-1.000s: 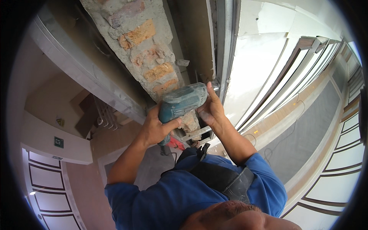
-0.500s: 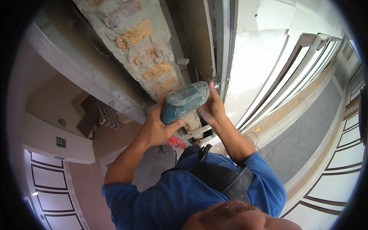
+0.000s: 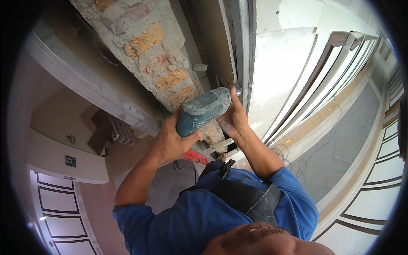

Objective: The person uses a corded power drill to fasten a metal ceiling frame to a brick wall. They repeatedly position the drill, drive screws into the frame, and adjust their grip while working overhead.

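A dusty teal power drill (image 3: 204,106) lies across both my hands, its nose pointing right toward a metal stud (image 3: 246,51). Around its rear end wraps my left hand (image 3: 172,142), thumb along the lower side. My right hand (image 3: 236,121) grips the front, with a finger stretched up beside the nose. A small metallic tip shows there, close to the stud; whether it touches cannot be made out. Behind the drill stands a broken wall end of brick and mortar (image 3: 159,63).
A pale metal frame rail (image 3: 97,93) runs along the left of the brickwork. To the right is a white wall board (image 3: 280,63). Something red (image 3: 193,156) lies below the drill. Loose cable (image 3: 301,165) trails over the grey floor (image 3: 340,140) at right.
My view has shifted slightly, so the wall and frame sit a little further left. The drill stays in both hands, moved slightly left and down in the picture.
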Available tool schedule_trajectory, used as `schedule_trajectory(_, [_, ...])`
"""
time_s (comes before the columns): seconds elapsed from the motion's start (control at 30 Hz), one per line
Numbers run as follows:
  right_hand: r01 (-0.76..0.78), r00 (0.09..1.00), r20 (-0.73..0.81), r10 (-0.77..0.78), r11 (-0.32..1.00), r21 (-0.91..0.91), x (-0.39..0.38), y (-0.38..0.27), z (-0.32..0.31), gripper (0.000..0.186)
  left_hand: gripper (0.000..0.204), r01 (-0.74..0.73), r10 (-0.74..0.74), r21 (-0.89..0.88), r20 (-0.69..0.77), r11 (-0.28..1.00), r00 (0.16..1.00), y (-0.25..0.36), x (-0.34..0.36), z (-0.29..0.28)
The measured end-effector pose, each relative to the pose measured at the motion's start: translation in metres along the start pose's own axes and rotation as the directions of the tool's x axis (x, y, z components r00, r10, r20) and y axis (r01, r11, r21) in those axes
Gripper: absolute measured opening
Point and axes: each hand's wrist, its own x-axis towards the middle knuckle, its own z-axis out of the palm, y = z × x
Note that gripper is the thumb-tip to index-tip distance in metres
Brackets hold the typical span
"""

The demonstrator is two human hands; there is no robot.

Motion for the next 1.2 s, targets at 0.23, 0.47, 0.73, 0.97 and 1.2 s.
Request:
schedule_trajectory(0.23, [0.009, 0.999, -0.051, -0.006, 0.999, 0.052, 0.001, 0.0, -0.002, 0.056, 0.068, 0.051, -0.051, 0.04, 0.013, 0.998, 0.999, 0.009, -0.001, 0.003])
schedule_trajectory(0.47, [0.013, 1.0, -0.019, -0.012, 0.997, 0.081, -0.003, 0.0, -0.002, 0.054, 0.085, 0.008, -0.012, 0.136, 0.034, 0.991, 0.999, 0.015, 0.0, 0.003])
schedule_trajectory(0.73, [0.022, 0.999, 0.027, -0.025, 0.995, 0.095, -0.001, 0.001, -0.007, 0.051, 0.088, -0.027, 0.017, 0.191, 0.052, 0.981, 0.998, 0.022, -0.001, 0.003])
schedule_trajectory(0.97, [0.017, 1.0, 0.002, -0.017, 0.996, 0.087, -0.002, 0.001, -0.007, 0.051, 0.087, 0.019, -0.026, 0.134, 0.052, 0.991, 0.998, 0.023, -0.003, 0.004])
schedule_trajectory(1.2, [0.019, 1.0, 0.02, -0.02, 0.998, 0.057, -0.003, 0.002, -0.005, 0.052, 0.086, 0.067, -0.069, 0.062, 0.026, 0.996, 0.997, 0.02, -0.011, 0.003])
